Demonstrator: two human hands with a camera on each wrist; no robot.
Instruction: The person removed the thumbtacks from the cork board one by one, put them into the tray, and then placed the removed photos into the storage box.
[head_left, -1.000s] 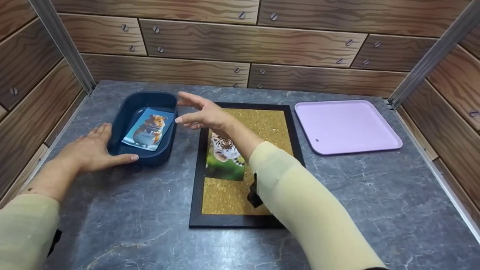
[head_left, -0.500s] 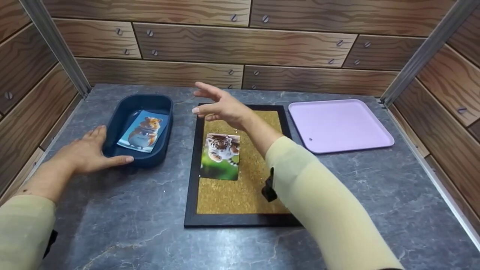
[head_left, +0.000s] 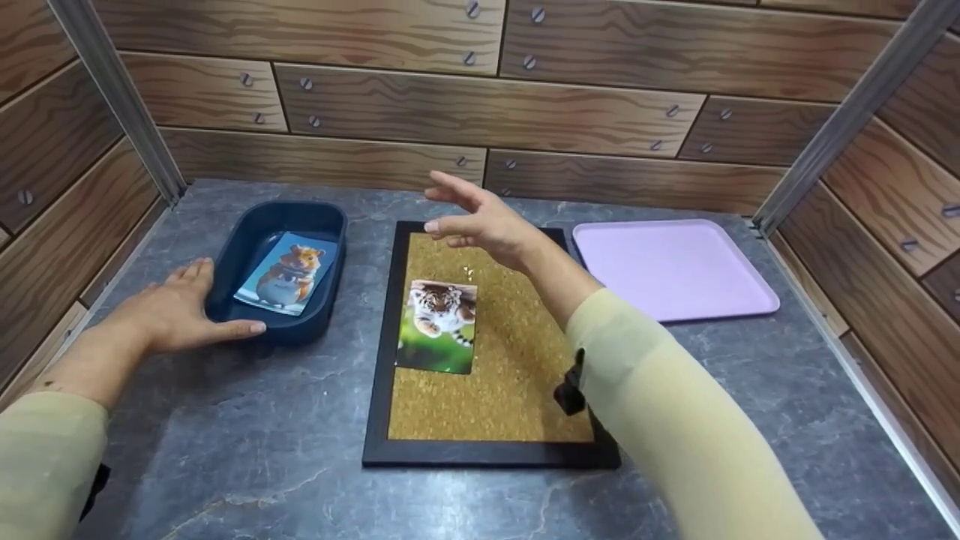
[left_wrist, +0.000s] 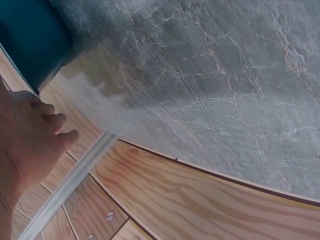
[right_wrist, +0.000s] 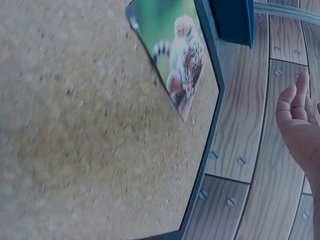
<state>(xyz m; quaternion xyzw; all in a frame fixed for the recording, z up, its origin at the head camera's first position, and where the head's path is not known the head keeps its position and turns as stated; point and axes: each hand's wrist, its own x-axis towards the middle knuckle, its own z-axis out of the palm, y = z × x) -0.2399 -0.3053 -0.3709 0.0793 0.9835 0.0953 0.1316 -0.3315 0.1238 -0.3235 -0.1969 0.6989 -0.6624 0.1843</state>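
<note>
My left hand (head_left: 169, 311) rests against the near left side of a dark blue bin (head_left: 319, 319), fingers along its side and thumb across its front. Inside the bin lies a photo card of a hamster (head_left: 289, 274). Over the far part of a black-framed cork board (head_left: 491, 452) hovers my right hand (head_left: 487, 225), fingers extended and loosely spread, holding nothing. A tiger cub photo (head_left: 439, 326) lies on the board's left half, near the frame. In the right wrist view the right hand (right_wrist: 300, 125) appears at the far right, apart from the tiger photo (right_wrist: 187, 60).
To the right of the board lies a flat lilac tray (head_left: 675, 270). The grey marbled table (head_left: 255, 450) is bounded by wood-patterned walls (head_left: 390, 97) at the back and sides, with metal corner posts (head_left: 112, 97).
My right hand has moved right, away from the bin and over the far part of the cork board, uncovering the tiger photo. My left hand stays at the bin.
</note>
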